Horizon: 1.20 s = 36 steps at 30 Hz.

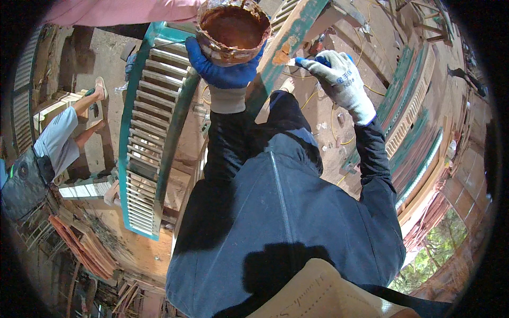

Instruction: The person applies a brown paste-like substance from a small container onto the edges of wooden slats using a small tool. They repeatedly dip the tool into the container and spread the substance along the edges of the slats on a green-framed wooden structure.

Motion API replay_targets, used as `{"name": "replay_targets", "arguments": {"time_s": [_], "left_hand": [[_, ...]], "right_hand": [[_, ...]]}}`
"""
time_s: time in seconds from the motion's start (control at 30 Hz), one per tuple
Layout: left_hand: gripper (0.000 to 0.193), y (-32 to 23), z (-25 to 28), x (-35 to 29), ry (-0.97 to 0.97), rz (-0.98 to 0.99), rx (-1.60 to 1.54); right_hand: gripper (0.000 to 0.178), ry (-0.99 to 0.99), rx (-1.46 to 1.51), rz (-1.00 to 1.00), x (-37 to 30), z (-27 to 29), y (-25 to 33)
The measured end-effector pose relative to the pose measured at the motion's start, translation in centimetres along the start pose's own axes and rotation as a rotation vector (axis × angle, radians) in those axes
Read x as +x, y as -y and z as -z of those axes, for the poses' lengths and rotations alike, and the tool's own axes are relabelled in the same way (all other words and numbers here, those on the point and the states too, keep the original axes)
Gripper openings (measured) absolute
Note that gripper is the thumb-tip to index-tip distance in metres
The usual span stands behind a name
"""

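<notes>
Head view: near a green-edged board [297,29], beside open floor [318,112].
Cupping a crusted bowl [233,53], brown inside, in left hand [225,76]; pinching a small pale object [291,62] in right hand [342,82].

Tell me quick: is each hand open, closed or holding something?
Left hand: holding a bowl from below.
Right hand: closed, apparently pinching a small pale thing, unclear what.

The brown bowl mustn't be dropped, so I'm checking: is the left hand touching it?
Touching: the head view shows the left hand cupped against the outer wall of the brown bowl.
</notes>
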State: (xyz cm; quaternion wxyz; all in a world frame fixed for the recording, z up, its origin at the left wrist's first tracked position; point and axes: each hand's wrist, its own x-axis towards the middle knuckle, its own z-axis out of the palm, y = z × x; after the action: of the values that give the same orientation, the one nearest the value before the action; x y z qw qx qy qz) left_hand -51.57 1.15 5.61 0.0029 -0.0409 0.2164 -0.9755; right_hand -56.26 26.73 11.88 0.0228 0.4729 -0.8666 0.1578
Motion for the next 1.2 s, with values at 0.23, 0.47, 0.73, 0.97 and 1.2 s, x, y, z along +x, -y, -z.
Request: {"name": "replay_targets", "arguments": {"time_s": [0.23,0.47,0.73,0.97,1.2], "left_hand": [[0.080,-0.6,0.6,0.0,0.016,-0.004,0.046],[0.081,1.5,-1.3,0.3,-0.332,-0.274,0.774],[0.081,0.4,0.2,0.1,-0.165,-0.155,0.452],[0.075,0.2,-0.2,0.5,0.113,-0.040,0.111],[0.077,-0.5,0.5,0.2,0.069,0.016,-0.069]], "right_hand": [[0.037,-0.038,-0.007,-0.035,1.7,0.0,-0.2],[0.038,0.003,-0.008,-0.049,-0.2,-0.1,-0.4],[0.039,-0.058,0.123,-0.172,-0.5,0.3,-0.6],[0.038,-0.166,0.261,-0.332,-0.7,-0.6,0.7],[0.032,-0.182,-0.041,-0.166,0.3,-0.4,1.6]]}}
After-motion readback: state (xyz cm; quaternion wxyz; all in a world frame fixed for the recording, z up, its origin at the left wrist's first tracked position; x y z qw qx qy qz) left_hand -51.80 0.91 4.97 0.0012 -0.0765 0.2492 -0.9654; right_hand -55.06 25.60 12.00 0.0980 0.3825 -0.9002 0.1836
